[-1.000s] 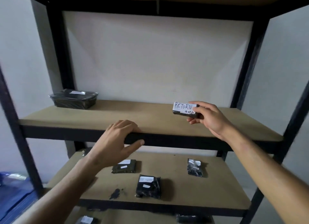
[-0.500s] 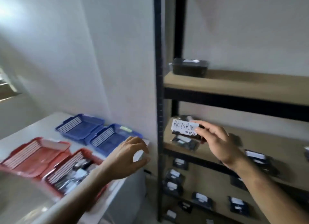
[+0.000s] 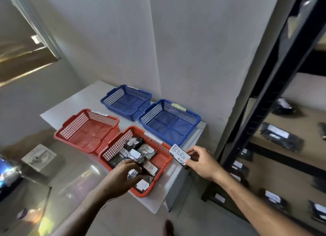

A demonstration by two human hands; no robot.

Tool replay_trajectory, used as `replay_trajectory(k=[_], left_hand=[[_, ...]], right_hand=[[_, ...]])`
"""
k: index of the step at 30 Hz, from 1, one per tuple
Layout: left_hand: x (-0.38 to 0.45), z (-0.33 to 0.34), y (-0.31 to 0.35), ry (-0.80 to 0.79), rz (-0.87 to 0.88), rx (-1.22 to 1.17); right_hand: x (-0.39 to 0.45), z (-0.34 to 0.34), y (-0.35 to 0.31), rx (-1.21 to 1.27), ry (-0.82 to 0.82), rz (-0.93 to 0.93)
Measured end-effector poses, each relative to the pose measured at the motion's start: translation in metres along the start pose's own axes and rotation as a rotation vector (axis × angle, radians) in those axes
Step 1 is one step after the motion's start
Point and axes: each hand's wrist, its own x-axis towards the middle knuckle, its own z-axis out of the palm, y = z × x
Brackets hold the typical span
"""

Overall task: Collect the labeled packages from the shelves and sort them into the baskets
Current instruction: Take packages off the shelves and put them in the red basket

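Right hand (image 3: 202,162) pinching RETURN-labelled package (image 3: 180,154) beside nearer red basket (image 3: 163,162), left hand (image 3: 123,178) loosely curled over its packages (image 3: 139,153), holding nothing visible.

Small dark package (image 3: 180,155) with white "RETURN" label, tilted, just beside near red basket (image 3: 164,162) full of packages (image 3: 135,155).

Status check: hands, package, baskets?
Right hand pinches RETURN package beside near red basket. Left hand among packages in that basket, grip unclear. Other three baskets look empty. Path clear.
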Motion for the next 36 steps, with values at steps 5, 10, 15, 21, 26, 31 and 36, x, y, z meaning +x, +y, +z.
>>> replay_trajectory(k=[5, 10, 15, 21, 26, 31, 36], left_hand=[[0.028, 0.003, -0.057, -0.153, -0.008, 0.086], [0.046, 0.019, -0.104, -0.289, -0.024, 0.174], [0.072, 0.028, -0.148, -0.358, 0.135, 0.377], [0.104, 0.034, -0.198, -0.377, 0.339, 0.380], [0.107, 0.043, -0.213, -0.361, 0.443, 0.330], [0.107, 0.043, -0.217, -0.289, 0.517, 0.309], [0.119, 0.031, -0.190, -0.287, 0.601, 0.306]], right_hand=[[0.078, 0.069, 0.009, -0.150, 0.004, 0.068], [0.122, 0.123, 0.009, -0.322, -0.063, 0.139], [0.151, 0.153, 0.016, -0.461, -0.139, 0.230], [0.172, 0.178, 0.025, -0.576, -0.291, 0.346], [0.173, 0.198, 0.028, -0.734, -0.333, 0.444], [0.160, 0.209, 0.022, -0.754, -0.222, 0.450], [0.138, 0.195, 0.010, -0.526, 0.090, 0.346]])
